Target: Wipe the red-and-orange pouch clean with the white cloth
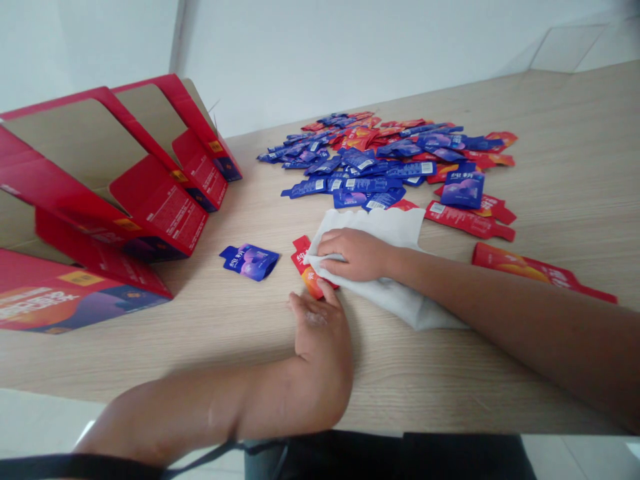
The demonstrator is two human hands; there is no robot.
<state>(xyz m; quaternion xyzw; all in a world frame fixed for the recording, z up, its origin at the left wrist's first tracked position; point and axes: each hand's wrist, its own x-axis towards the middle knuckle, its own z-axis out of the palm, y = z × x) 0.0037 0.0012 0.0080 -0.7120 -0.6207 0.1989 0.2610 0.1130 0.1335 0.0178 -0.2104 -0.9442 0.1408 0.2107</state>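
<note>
A white cloth (395,230) is spread on the table, bunched at its left edge under my right hand (357,255). The fingers of that hand are closed on the cloth and press it against a small red and orange pouch (301,248). My left hand (320,327) is bent at the wrist, its fingertips holding the pouch's lower end against the table. The cloth and fingers hide part of this pouch. Left of it, a blue and purple pouch (250,261) lies flat on its own.
Several open red cartons (165,207) stand at the left. A heap of blue and red pouches (360,160) lies toward the wall. Another red pouch (530,267) rests by my right forearm. The wooden table's (425,387) near edge is close to my body.
</note>
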